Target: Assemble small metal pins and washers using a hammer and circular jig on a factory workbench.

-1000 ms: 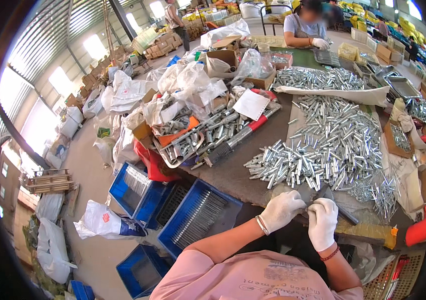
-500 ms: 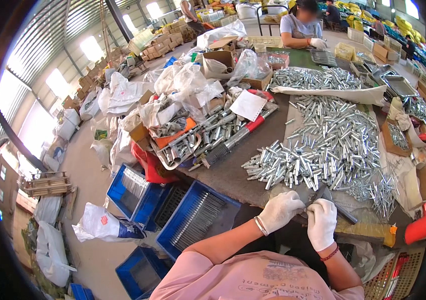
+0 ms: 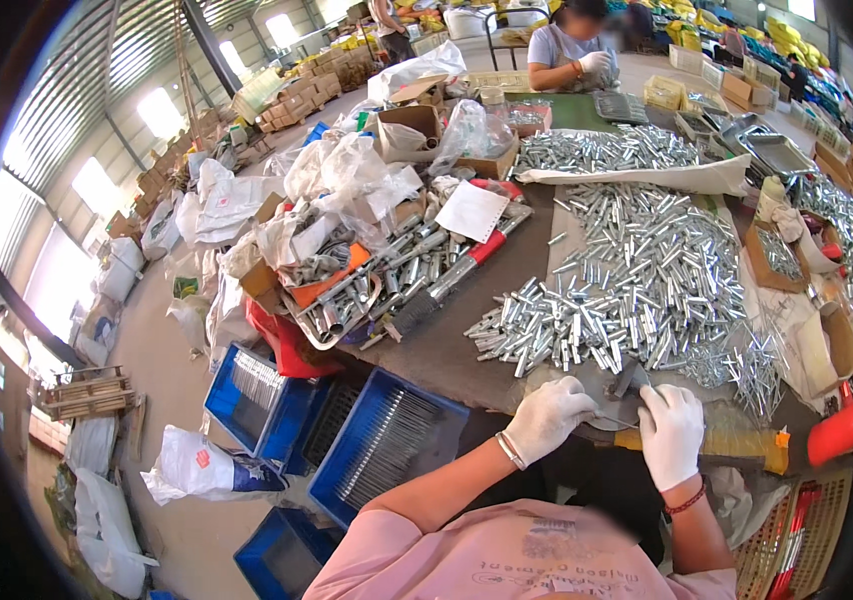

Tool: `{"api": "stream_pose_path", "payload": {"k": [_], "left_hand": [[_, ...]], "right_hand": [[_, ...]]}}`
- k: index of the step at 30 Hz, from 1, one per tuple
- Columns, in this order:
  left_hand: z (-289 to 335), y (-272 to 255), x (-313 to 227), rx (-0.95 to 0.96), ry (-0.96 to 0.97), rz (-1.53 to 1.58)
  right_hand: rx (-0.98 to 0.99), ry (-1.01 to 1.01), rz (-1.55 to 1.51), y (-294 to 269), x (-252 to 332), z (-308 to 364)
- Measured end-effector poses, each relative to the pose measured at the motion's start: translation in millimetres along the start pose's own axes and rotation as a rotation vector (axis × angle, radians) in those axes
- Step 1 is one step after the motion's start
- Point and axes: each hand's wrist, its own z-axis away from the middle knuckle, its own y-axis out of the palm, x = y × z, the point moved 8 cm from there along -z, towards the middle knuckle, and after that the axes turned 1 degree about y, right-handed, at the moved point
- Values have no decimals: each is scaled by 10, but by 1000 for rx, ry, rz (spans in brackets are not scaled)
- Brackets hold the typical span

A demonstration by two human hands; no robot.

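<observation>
My left hand [image 3: 549,418], in a white glove, pinches a thin metal rod [image 3: 614,420] that points toward my right hand. My right hand [image 3: 674,432], also gloved, curls over the handle of a dark tool that looks like a hammer [image 3: 627,380]; the handle is hidden under the palm. Both hands are at the near edge of the work table. Just beyond them spreads a big heap of short silvery metal sleeves [image 3: 637,285]. Thin metal pins [image 3: 755,375] lie piled to the right of the heap.
Blue bins [image 3: 387,440] stand low on my left, one holding rows of metal rods. Plastic bags and metal tubes [image 3: 377,270] clutter the table's left. A red-and-green cylinder [image 3: 845,430] lies at the right edge. Across the table sits another person [image 3: 572,50] in white gloves.
My hands have moved apart from their close pinch. My right hand has come over the dark tool's handle, and the rod now shows at my left fingertips. The view has turned slightly right.
</observation>
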Motion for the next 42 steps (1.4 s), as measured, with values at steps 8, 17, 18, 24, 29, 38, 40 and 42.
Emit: {"api": "stream_pose_path", "payload": {"k": [8, 17, 18, 24, 29, 38, 40, 42], "left_hand": [[57, -6, -82, -67, 31, -5], [-31, 14, 115, -8, 10, -24], [-8, 76, 214, -18, -1, 42], [17, 107, 107, -59, 66, 59], [28, 152, 190, -43, -30, 123], [-31, -49, 6, -7, 146, -53], [-56, -22, 29, -54, 118, -21], [-73, -16, -30, -60, 98, 17]], "right_hand": [[139, 45, 7, 178, -333, 43], [172, 123, -286, -137, -103, 140], [190, 103, -246, -98, -100, 173], [1, -8, -242, -274, 52, 234], [287, 4, 0, 39, 8, 368], [241, 87, -264, 147, -282, 34], [301, 131, -145, 239, -372, -5], [181, 45, -52, 167, -376, -52]]}}
